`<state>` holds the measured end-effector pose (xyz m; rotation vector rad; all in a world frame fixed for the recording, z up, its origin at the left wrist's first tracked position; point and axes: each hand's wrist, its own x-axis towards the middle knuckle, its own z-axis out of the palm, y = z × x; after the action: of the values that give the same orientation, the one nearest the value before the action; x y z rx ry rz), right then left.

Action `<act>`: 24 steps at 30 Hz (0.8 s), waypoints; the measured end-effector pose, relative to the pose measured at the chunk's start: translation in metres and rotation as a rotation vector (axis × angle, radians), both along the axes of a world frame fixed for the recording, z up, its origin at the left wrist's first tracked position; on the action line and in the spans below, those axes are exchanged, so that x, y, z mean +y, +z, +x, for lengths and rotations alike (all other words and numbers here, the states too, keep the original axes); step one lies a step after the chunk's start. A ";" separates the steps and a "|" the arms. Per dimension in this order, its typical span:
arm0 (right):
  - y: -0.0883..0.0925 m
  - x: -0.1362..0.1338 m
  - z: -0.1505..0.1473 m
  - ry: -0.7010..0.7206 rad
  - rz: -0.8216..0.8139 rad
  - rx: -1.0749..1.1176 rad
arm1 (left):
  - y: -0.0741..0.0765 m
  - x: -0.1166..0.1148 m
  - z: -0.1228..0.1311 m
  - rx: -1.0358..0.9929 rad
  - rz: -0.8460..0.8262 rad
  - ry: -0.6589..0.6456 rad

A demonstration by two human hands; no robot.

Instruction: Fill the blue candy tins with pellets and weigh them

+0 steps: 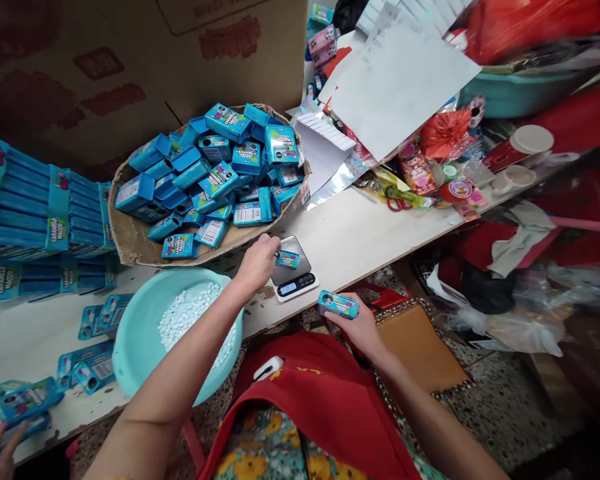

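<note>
My left hand (261, 262) reaches over the basin to the small digital scale (291, 288), its fingers pinched together. The fingertips are at the left end of a blue candy box (288, 259) on the scale's metal plate; whatever they pinch is hidden. Another blue candy box (338, 305) is gripped in my right hand (363, 327), just off the table's front edge, with a round hole in its end. Below my left forearm, the turquoise basin (130, 333) contains many small white candies (187, 313).
Behind the scale, a cut-down cardboard carton (135, 248) is heaped with blue boxes. Blue display packs (25, 207) are stacked at left, with more boxes (105, 317) nearby. Another person's hand (0, 443) is at lower left. Papers (395, 87) and packets clutter the right.
</note>
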<state>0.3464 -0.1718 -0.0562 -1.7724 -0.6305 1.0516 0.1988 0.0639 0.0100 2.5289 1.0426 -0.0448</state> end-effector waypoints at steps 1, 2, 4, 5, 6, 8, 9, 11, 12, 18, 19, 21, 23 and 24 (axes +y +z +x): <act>-0.001 0.000 0.000 0.000 -0.002 0.000 | 0.000 0.000 0.000 -0.013 -0.004 0.003; -0.001 0.001 0.001 0.003 -0.002 -0.002 | 0.000 0.000 0.000 -0.026 -0.007 0.005; -0.002 0.002 0.001 0.016 0.002 -0.010 | 0.000 0.001 0.000 -0.054 -0.016 0.007; -0.003 0.003 0.001 0.024 0.004 -0.017 | -0.001 0.001 0.000 -0.070 -0.021 0.009; -0.003 0.004 0.001 0.030 0.006 -0.022 | -0.001 0.002 -0.001 -0.088 -0.026 0.015; -0.004 0.006 0.000 0.040 0.005 -0.027 | -0.001 0.003 -0.003 -0.134 -0.034 0.042; -0.004 0.007 0.000 0.042 0.002 -0.027 | -0.001 0.003 -0.005 -0.166 -0.037 0.064; -0.004 0.008 -0.001 0.044 -0.007 -0.029 | 0.002 0.001 -0.013 -0.249 -0.044 0.114; -0.004 0.009 -0.001 0.042 -0.011 -0.032 | 0.004 -0.002 -0.019 -0.293 -0.052 0.142; -0.005 0.009 -0.001 0.039 -0.011 -0.026 | 0.010 -0.018 -0.071 -0.377 -0.157 0.411; -0.006 0.009 0.000 0.034 -0.010 -0.021 | 0.009 -0.020 -0.078 -0.363 -0.179 0.452; -0.008 0.008 0.000 0.024 -0.010 -0.009 | 0.007 -0.023 -0.090 -0.332 -0.212 0.504; -0.008 0.009 0.000 0.023 -0.012 -0.005 | 0.005 -0.023 -0.095 -0.308 -0.227 0.520; -0.008 0.009 0.000 0.027 -0.015 -0.006 | 0.004 -0.023 -0.095 -0.302 -0.230 0.520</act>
<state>0.3462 -0.1627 -0.0646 -1.7851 -0.6533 1.0717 0.1036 0.0408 0.0137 1.9223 1.4320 0.3315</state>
